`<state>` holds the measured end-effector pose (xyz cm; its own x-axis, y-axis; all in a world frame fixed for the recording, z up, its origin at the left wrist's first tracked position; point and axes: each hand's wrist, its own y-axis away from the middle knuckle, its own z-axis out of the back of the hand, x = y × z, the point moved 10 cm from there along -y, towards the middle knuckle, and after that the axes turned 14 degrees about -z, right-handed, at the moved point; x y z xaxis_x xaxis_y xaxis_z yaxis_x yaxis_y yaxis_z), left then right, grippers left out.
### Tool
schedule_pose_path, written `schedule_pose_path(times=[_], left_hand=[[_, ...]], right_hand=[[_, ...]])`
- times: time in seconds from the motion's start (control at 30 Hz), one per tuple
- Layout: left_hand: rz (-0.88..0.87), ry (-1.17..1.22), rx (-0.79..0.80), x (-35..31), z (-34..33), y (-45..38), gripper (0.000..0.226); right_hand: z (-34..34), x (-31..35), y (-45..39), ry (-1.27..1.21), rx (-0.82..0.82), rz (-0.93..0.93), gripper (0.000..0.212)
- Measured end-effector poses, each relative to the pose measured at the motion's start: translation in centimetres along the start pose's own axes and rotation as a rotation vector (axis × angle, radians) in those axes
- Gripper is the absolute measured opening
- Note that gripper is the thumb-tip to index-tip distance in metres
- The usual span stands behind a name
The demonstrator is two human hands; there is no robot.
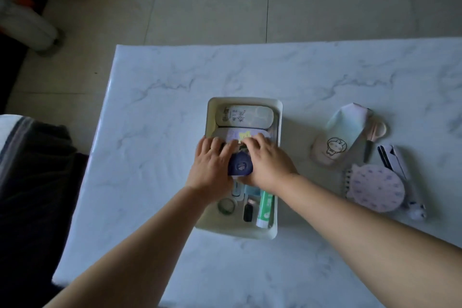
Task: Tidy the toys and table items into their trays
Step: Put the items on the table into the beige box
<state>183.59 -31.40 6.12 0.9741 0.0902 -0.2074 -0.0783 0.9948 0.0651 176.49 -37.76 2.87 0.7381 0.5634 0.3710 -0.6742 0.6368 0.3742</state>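
A cream tray [279, 117] sits in the middle of the marble table. Inside it lie a pale case with writing [243, 115], a lilac case with a yellow bow [243, 134], a dark blue round item [240, 165], a tape roll [226, 205], a black stick [247, 212] and a green-white tube [265, 209]. My left hand [212, 165] lies over the tray's left side, fingers straight on the items. My right hand [267, 160] rests beside it, fingertips curled at the lilac case's near edge. What lies under the palms is hidden.
To the right of the tray lie a pastel cap with a rabbit [337, 137], pink scissors [375, 132], a stapler [392, 160], a round spotted notebook [375, 187] and a small white toy [416, 210]. The table's left edge [100, 132] drops to dark cloth and floor.
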Motion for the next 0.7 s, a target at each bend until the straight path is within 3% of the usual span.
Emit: schedule_pose_path(times=[0.13, 0.27, 0.4, 0.47, 0.57, 0.63, 0.7], left_hand=[[0.044, -0.023, 0.161, 0.3, -3.5, 1.9, 0.080], [0.227, -0.089, 0.284, 1.4, -5.3, 2.9, 0.095], [0.270, -0.079, 0.330, 0.8, -5.4, 2.5, 0.091], [0.203, -0.040, 0.319, -0.8, -4.9, 1.3, 0.083], [0.090, 0.005, 0.228, -3.4, -3.0, -1.9, 0.084], [0.029, 0.044, 0.134, -5.5, -1.8, -4.5, 0.081], [0.014, 0.089, 0.040, -7.5, -1.2, -7.1, 0.073]], right_hand=[[-3.5, 0.2, 0.7, 0.043, 0.076, -0.036, 0.080], [-4.4, 1.4, 0.6, 0.065, 0.061, 0.013, 0.090], [-3.0, 0.6, 1.1, -0.070, 0.077, 0.028, 0.090], [-0.9, -0.5, 1.3, -0.141, 0.033, 0.038, 0.080], [3.9, -3.9, 1.5, -0.193, -0.205, -0.003, 0.050], [6.4, -7.8, 1.5, -0.234, -0.337, -0.115, 0.039], [7.3, -12.8, 1.2, -0.260, -0.348, -0.297, 0.040]])
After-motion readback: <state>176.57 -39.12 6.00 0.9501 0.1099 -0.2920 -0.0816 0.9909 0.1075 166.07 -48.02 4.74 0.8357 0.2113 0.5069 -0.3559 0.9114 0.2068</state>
